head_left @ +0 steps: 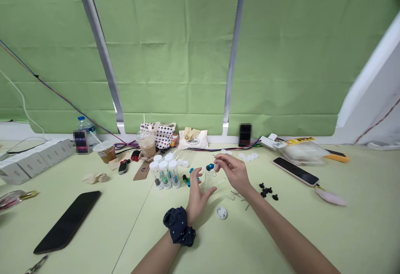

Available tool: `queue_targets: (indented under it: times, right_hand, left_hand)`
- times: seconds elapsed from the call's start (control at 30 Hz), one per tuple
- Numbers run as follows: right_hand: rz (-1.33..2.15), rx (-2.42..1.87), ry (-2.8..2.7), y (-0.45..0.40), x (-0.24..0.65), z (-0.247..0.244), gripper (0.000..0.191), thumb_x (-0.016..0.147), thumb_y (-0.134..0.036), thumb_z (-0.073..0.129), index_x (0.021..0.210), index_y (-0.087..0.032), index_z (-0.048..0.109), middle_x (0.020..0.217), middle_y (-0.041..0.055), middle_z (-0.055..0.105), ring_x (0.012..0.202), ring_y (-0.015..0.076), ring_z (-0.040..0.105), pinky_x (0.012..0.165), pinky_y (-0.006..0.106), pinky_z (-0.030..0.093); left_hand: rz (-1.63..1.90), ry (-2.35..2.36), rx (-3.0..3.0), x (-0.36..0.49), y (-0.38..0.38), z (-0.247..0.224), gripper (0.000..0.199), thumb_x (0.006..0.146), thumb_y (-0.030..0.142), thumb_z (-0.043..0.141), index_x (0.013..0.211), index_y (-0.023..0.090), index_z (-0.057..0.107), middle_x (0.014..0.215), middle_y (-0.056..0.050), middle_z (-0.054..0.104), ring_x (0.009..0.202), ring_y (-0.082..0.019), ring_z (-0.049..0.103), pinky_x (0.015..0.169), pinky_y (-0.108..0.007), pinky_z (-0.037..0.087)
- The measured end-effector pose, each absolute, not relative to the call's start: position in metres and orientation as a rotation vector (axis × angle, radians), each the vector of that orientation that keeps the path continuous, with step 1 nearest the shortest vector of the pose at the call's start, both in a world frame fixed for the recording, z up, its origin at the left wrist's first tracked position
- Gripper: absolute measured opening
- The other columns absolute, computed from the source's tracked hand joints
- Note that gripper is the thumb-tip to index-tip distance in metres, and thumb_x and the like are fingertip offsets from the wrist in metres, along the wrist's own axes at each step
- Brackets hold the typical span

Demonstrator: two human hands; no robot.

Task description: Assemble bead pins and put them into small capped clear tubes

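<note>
The right hand (pixel 236 174) is pinched at the fingertips, grasping a glossy blue piece (pixel 210 167). The blue piece is located at the mouth of the clear jar (pixel 210 182); whether it touches the rim cannot be told. Its long axis lies near horizontal, tilted slightly up toward the right.

The left hand (pixel 194 199) is curved around the clear jar, thumb in front and fingers on the left side. Whether it grips the wall cannot be told. The jar stands on the table (pixel 296 232), long axis upright, mouth facing up.

Readable marking: the cream bag (pixel 193 140) at the rear carries dark lettering ending approximately in "rrinet"; the first letters are unclear. Dark print on the yellow packet (pixel 300 140), the bottle (pixel 81 126) label and the mark on the brown card (pixel 142 171) cannot be read.

Adjacent components: a white cap (pixel 221 212) with dark spots lies in front of the jar. Thin metal rods (pixel 247 207) lie beneath and beside the right forearm. Black knob-shaped parts (pixel 275 198) are grouped to the right. White-lidded jars (pixel 164 176) stand upright to the left of the left hand.
</note>
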State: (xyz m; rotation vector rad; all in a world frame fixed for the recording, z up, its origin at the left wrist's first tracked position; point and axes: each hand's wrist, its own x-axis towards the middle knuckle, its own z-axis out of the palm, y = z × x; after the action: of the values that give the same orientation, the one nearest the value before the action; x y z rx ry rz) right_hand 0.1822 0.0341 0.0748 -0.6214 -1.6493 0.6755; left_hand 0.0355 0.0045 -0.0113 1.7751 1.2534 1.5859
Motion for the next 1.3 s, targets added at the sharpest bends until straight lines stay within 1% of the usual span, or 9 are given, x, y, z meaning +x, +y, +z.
queue_targets:
  times: [0.13,0.23,0.33,0.43,0.57,0.77,1.03,1.2,1.3]
  right_hand:
    - [0.675,-0.64,-1.721,0.04,0.185,0.071,0.024,0.087,-0.037,0.048,0.091,-0.018,0.062,0.067,0.0016,0.059,0.058,0.0121,0.056,0.062,0.028,0.051]
    - [0.734,-0.645,-1.803,0.044,0.184,0.063,0.024,0.088,-0.037,0.047,0.092,-0.018,0.062,0.067,0.0007,0.057,0.056,0.0113,0.054,0.059,0.026,0.05]
    - [0.805,-0.65,-1.878,0.045,0.184,0.059,0.024,0.088,-0.037,0.046,0.092,-0.019,0.062,0.068,0.0003,0.055,0.056,0.0105,0.053,0.056,0.024,0.048]
    - [0.851,-0.653,-1.914,0.046,0.184,0.057,0.026,0.088,-0.038,0.045,0.09,-0.019,0.063,0.078,0.0023,0.054,0.056,0.0089,0.053,0.056,0.024,0.047]
    - [0.906,-0.637,-1.932,0.047,0.185,0.056,0.03,0.089,-0.04,0.043,0.09,-0.019,0.064,0.09,0.0046,0.051,0.058,0.0082,0.053,0.058,0.024,0.047]
    - [0.829,-0.733,-2.003,0.047,0.183,0.055,0.028,0.088,-0.038,0.046,0.087,-0.02,0.067,0.086,0.0036,0.051,0.059,0.0089,0.049,0.058,0.024,0.044]
    - [0.808,-0.809,-2.007,0.048,0.178,0.051,0.025,0.085,-0.039,0.052,0.084,-0.02,0.07,0.085,0.0042,0.051,0.073,0.013,0.052,0.065,0.026,0.045]
    - [1.061,-0.784,-1.814,0.06,0.19,0.053,0.036,0.082,-0.045,0.053,0.101,-0.017,0.063,0.081,0.0043,0.057,0.061,0.0102,0.051,0.055,0.023,0.045]
    - [0.989,-0.911,-1.654,0.085,0.209,0.046,0.038,0.081,-0.046,0.051,0.096,-0.013,0.063,0.08,0.0052,0.058,0.056,0.0091,0.051,0.048,0.021,0.042]
  left_hand:
    - [1.505,1.15,1.774,0.038,0.006,-0.011,0.062,0.082,0.029,0.055,0.135,0.028,0.023,0.137,-0.011,0.033,0.124,-0.024,0.037,0.101,-0.043,0.03]
    - [1.481,1.1,1.759,0.039,0.006,-0.008,0.06,0.085,0.028,0.05,0.137,0.027,0.019,0.135,-0.011,0.038,0.124,-0.023,0.037,0.103,-0.044,0.028]
    - [1.478,1.085,1.768,0.039,0.006,-0.006,0.058,0.087,0.027,0.047,0.138,0.026,0.018,0.118,-0.009,0.051,0.113,-0.02,0.047,0.101,-0.044,0.03]
    - [1.487,1.09,1.775,0.038,0.006,-0.006,0.057,0.088,0.027,0.046,0.138,0.026,0.019,0.105,-0.006,0.053,0.101,-0.018,0.051,0.096,-0.042,0.036]
    - [1.469,1.109,1.781,0.036,0.007,-0.009,0.053,0.088,0.028,0.046,0.135,0.028,0.023,0.107,-0.006,0.049,0.1,-0.017,0.05,0.092,-0.038,0.04]
    - [1.494,1.12,1.797,0.035,0.007,-0.011,0.041,0.087,0.028,0.048,0.126,0.027,0.034,0.12,-0.009,0.044,0.106,-0.019,0.048,0.089,-0.037,0.043]
    - [1.527,1.161,1.835,0.033,0.01,-0.017,0.037,0.086,0.026,0.05,0.121,0.026,0.037,0.117,-0.009,0.046,0.101,-0.019,0.05,0.086,-0.037,0.044]
    - [1.512,1.22,2.019,0.026,0.011,-0.015,0.049,0.085,0.022,0.048,0.13,0.027,0.029,0.102,-0.006,0.047,0.093,-0.018,0.05,0.083,-0.035,0.043]
    - [1.414,1.309,2.256,0.018,0.012,-0.009,0.052,0.084,0.021,0.048,0.133,0.028,0.031,0.09,-0.004,0.044,0.084,-0.017,0.048,0.08,-0.035,0.042]
